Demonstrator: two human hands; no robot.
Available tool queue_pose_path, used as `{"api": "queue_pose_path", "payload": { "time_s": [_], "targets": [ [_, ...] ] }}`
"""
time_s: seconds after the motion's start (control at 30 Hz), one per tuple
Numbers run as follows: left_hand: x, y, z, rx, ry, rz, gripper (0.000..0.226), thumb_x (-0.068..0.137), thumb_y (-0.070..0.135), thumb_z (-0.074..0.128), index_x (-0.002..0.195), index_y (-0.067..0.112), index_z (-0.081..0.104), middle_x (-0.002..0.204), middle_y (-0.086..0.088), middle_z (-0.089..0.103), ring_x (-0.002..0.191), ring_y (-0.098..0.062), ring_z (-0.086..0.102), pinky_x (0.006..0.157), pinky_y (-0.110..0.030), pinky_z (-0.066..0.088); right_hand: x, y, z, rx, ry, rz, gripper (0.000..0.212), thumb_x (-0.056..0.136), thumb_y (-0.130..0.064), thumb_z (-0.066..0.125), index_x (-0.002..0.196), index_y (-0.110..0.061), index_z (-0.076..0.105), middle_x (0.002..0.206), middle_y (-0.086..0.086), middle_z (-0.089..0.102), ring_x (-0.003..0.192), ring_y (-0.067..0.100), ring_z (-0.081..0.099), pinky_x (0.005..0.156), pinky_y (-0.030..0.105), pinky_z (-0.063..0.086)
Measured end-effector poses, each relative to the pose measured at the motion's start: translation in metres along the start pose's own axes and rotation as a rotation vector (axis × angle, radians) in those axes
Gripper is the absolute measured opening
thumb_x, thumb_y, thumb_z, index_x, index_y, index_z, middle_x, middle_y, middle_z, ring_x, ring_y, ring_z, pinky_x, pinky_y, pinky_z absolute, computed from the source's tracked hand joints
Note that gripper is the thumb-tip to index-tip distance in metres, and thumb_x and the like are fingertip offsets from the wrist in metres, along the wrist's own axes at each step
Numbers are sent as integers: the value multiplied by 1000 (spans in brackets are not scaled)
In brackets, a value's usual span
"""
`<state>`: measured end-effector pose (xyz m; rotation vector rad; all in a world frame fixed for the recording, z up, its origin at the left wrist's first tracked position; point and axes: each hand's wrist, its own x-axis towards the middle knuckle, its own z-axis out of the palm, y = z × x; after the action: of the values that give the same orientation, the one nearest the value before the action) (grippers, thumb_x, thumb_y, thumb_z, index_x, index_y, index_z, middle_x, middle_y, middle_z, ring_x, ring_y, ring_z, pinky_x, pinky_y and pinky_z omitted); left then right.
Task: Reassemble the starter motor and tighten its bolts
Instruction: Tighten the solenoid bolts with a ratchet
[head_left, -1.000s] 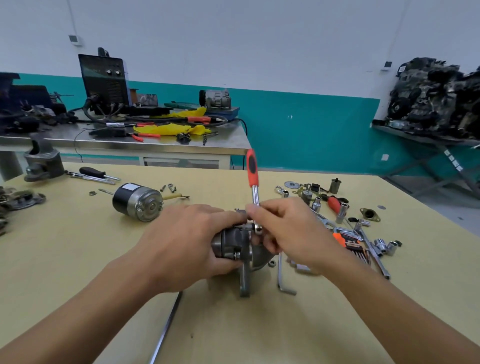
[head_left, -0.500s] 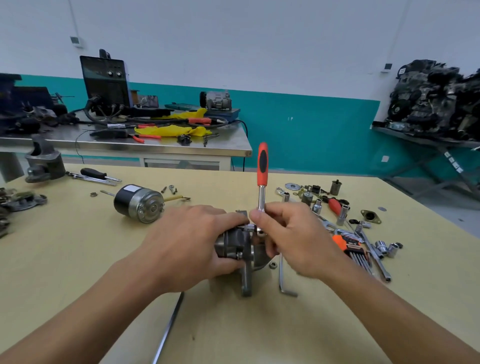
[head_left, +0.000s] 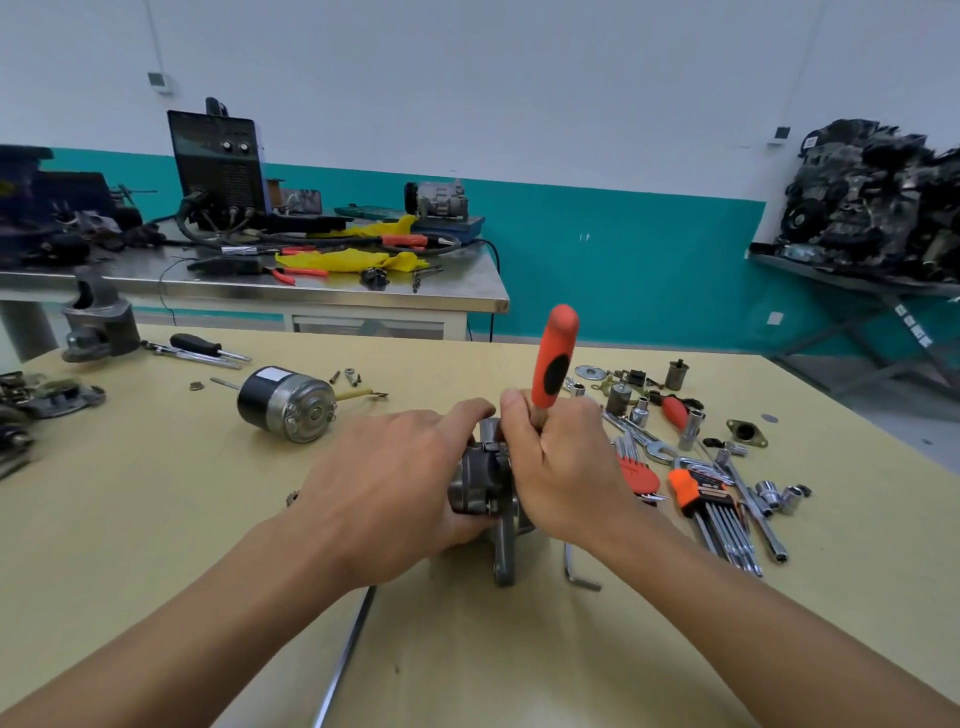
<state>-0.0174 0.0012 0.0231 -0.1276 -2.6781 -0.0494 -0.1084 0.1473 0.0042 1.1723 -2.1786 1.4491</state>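
- Left hand (head_left: 387, 486) grip clasps starter motor (head_left: 480, 483); housing mostly hidden.
- Right hand (head_left: 563, 467) grip clenched on ratchet (head_left: 555, 364); its head hidden.

Lighting's bright and even, looks like soft overhead room light, so shadows under the hands are faint and short. There's some glare along the steel bench (head_left: 311, 299) edge. The wide lens bends things a lot: the teal wall stripe (head_left: 623, 234) curves and the forearms stretch at the bottom corners. Far clutter on the right shelf (head_left: 878, 202) is mushy, and the orange tool handle (head_left: 555, 364) is slightly soft.
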Motion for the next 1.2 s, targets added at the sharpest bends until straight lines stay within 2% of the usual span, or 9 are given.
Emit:
{"api": "queue_pose_path", "payload": {
  "time_s": [0.13, 0.3, 0.43, 0.5, 0.63, 0.87, 1.0, 1.1, 1.2],
  "targets": [
    [-3, 4, 0, 6, 21, -43, 82, 79, 75, 59, 138, 41, 15, 113, 11, 67, 96, -13, 63, 70, -31, 50, 8, -6, 8, -95, 95, 135, 52, 102, -43, 40, 55, -22, 46, 43, -10, 45, 40, 9, 48, 40, 18, 34],
    [-1, 7, 2, 47, 59, -45, 71, 80, 74, 59, 133, 38, 29, 104, 11, 67, 92, -15, 63, 62, -32, 43, 17, -8, 7, -127, 42, 266, 53, 105, -43, 41, 62, -15, 54, 55, 0, 52, 52, 11, 56, 51, 31, 44],
    [5, 1, 4, 73, 36, -33, 65, 79, 77, 59, 129, 39, 41, 101, 13, 65, 82, -9, 52, 63, -28, 36, -7, 7, -8, 82, 185, -7, 53, 106, -38, 41, 66, -8, 58, 52, 4, 51, 47, 13, 51, 46, 24, 41],
    [8, -2, 5, 74, 24, -26, 64, 77, 81, 56, 126, 40, 45, 102, 14, 66, 86, -11, 57, 66, -30, 45, -18, 16, -12, 42, 241, -148, 51, 105, -33, 38, 67, -8, 61, 56, 5, 55, 53, 12, 54, 49, 25, 42],
    [8, -3, 4, 72, 20, -31, 67, 74, 86, 50, 123, 41, 49, 102, 16, 65, 91, -12, 61, 75, -34, 52, -27, 16, -1, -44, 222, -207, 56, 106, -34, 36, 63, -4, 55, 54, 0, 50, 49, 12, 49, 46, 28, 37],
    [5, -2, 4, 53, 54, -2, 66, 78, 84, 49, 128, 40, 48, 110, 16, 64, 98, -10, 59, 75, -28, 47, -29, 15, 17, 22, 204, -81, 50, 103, -40, 37, 69, -7, 53, 58, 0, 52, 54, 18, 52, 48, 39, 42],
    [5, 0, 4, 84, 56, 23, 65, 79, 84, 46, 126, 40, 49, 110, 16, 64, 98, -10, 59, 68, -27, 38, -30, 7, 18, 87, 214, 59, 50, 104, -42, 41, 62, -16, 47, 52, -4, 47, 50, 8, 47, 47, 24, 38],
    [7, 2, 4, 96, 58, 37, 66, 77, 85, 41, 124, 39, 51, 106, 16, 65, 95, -10, 61, 68, -26, 42, -28, 1, 15, 87, 145, 156, 57, 104, -44, 40, 56, -12, 42, 45, -6, 42, 43, 10, 41, 45, 34, 34],
    [9, 3, 3, 100, 46, 47, 71, 76, 84, 33, 129, 41, 50, 104, 17, 65, 95, -10, 62, 68, -27, 44, -22, -5, 9, 50, 80, 227, 61, 103, -48, 37, 57, -8, 42, 45, -5, 41, 44, 15, 41, 46, 32, 35]
  ]
}}
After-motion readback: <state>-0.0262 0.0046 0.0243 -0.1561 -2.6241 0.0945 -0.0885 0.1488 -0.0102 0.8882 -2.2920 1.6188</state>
